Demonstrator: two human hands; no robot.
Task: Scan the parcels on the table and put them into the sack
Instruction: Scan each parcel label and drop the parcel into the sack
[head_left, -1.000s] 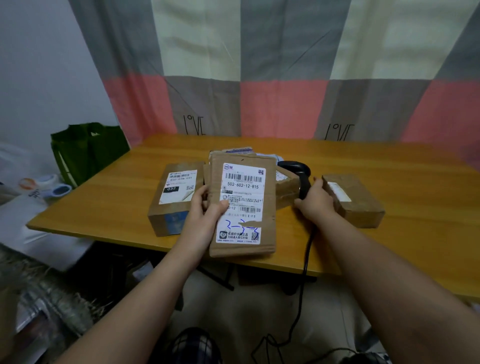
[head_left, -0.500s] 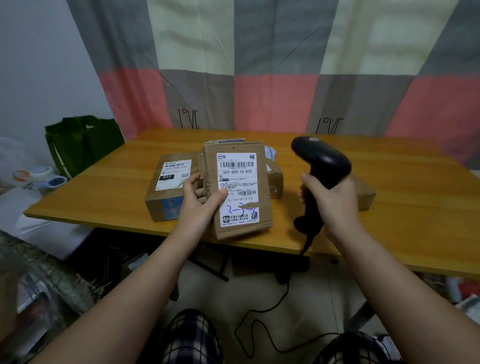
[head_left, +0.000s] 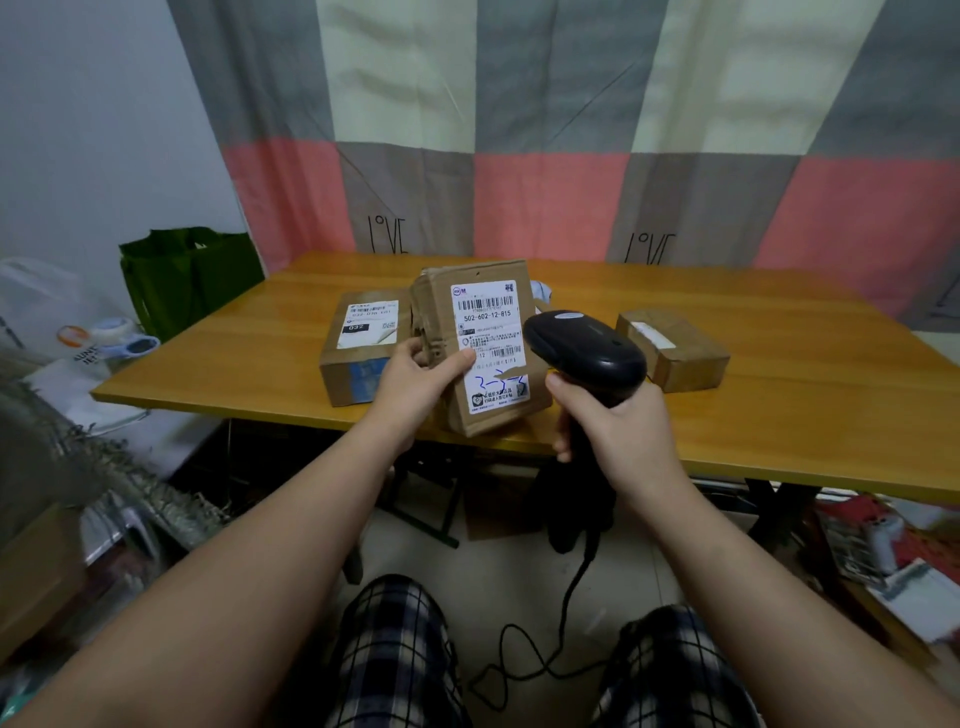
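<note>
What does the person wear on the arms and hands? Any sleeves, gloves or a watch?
Nothing visible. The left hand and the right hand have no gloves, the wrists no watch or band, and both forearms are bare with no sleeve in view.

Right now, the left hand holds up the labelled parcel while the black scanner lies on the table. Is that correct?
Not quite. In the head view the right hand grips the black scanner, raised off the table. The left hand does hold up the labelled parcel.
</note>
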